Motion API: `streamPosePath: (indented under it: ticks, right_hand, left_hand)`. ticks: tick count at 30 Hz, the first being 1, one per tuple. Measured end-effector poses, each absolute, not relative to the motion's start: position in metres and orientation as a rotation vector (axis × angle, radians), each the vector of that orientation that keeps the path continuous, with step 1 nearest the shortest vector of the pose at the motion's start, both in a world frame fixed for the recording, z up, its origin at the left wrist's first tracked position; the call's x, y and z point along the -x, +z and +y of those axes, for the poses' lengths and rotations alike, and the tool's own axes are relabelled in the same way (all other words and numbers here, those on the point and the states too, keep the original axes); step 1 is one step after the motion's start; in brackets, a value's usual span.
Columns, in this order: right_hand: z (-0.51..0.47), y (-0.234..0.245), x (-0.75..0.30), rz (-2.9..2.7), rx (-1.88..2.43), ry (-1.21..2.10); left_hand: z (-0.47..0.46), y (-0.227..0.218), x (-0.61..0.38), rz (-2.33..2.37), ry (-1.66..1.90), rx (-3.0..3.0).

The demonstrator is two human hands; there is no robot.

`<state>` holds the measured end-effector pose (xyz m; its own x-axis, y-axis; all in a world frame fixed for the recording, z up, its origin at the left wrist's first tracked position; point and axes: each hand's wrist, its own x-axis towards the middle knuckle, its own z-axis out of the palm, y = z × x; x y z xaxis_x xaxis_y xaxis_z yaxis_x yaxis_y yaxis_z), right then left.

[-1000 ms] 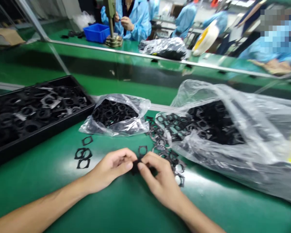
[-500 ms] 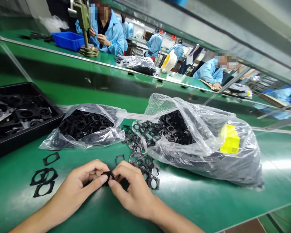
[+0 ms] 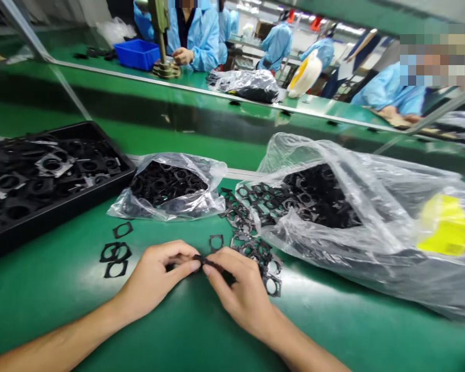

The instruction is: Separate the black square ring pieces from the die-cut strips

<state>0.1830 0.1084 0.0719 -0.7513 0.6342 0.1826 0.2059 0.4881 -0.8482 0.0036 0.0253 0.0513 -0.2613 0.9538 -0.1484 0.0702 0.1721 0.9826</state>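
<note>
Green worktop (image 3: 170, 341) spreads beneath my forearms, with a co-worker in a blue coat (image 3: 201, 39) at the bench beyond. My left hand (image 3: 160, 271) and right hand (image 3: 240, 284) nearly meet, thumbs and fingers pinched on a small black part (image 3: 202, 260) between them, just above the surface. Loose black frames (image 3: 116, 268) lie left of my hands; a clear bag (image 3: 349, 256) of more sits to the right.
</note>
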Motion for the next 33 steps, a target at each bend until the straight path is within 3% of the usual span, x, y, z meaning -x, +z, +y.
streamPosePath:
  ticks: [4, 10, 16, 24, 33]
  right_hand:
    - [0.113, 0.069, -0.179, -2.207, 0.771, 1.255]
    - [0.116, 0.071, -0.175, -1.961, 0.793, 1.621]
    - [0.115, 0.071, -0.175, -1.925, 0.854, 1.586]
    - [0.117, 0.073, -0.173, -1.677, 0.879, 1.93]
    - [0.119, 0.076, -0.171, -1.654, 0.965, 1.964]
  left_hand:
    - [0.027, 0.054, -0.001, 1.531, 1.248, -1.07]
    - [0.027, 0.059, 0.001, 1.452, 1.252, -0.967]
    - [0.028, 0.059, 0.002, 1.319, 1.25, -0.856]
    - [0.03, 0.056, 0.005, 1.243, 1.277, -0.741]
    - [0.03, 0.056, 0.007, 1.255, 1.256, -0.904]
